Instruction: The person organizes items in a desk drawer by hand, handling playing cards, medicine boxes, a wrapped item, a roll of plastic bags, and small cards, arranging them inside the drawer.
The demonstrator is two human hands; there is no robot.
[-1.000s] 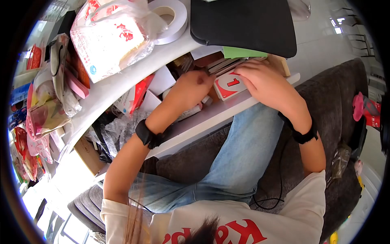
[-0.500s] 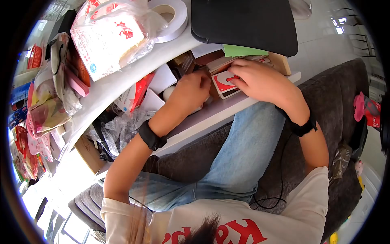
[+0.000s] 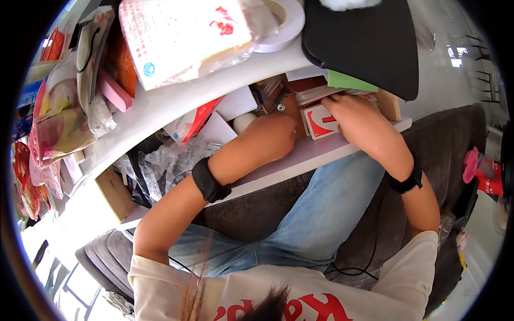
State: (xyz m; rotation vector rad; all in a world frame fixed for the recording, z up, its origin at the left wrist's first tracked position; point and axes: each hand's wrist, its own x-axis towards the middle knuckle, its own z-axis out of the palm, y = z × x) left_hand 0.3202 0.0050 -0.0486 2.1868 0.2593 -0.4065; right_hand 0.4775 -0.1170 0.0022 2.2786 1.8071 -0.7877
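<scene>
An open drawer [image 3: 267, 163] packed with small items sits below the tabletop, and both hands are inside it. My left hand [image 3: 270, 136] is a closed fist over the drawer's middle; its curled fingers hide whatever they hold. Beyond it lie a small metal object [image 3: 280, 107] and a round white item [image 3: 244, 122]. My right hand [image 3: 360, 119] is closed over the right side of a flat red and white box [image 3: 319, 121], its fingers bent at the upper edge. Behind that box is a stack of thin cards or booklets [image 3: 313, 94].
A plastic-wrapped package [image 3: 187, 43] and a roll of white tape [image 3: 289, 24] sit on the tabletop [image 3: 176, 104]. A black panel [image 3: 364, 48] overhangs the drawer's right end. Crumpled clear plastic [image 3: 179, 163] fills the left end. A dark sofa [image 3: 439, 144] lies under me.
The view has shifted, so the table things appear further right. My left hand has drawn back toward the drawer's front, uncovering the metal object. My right hand stays at the box.
</scene>
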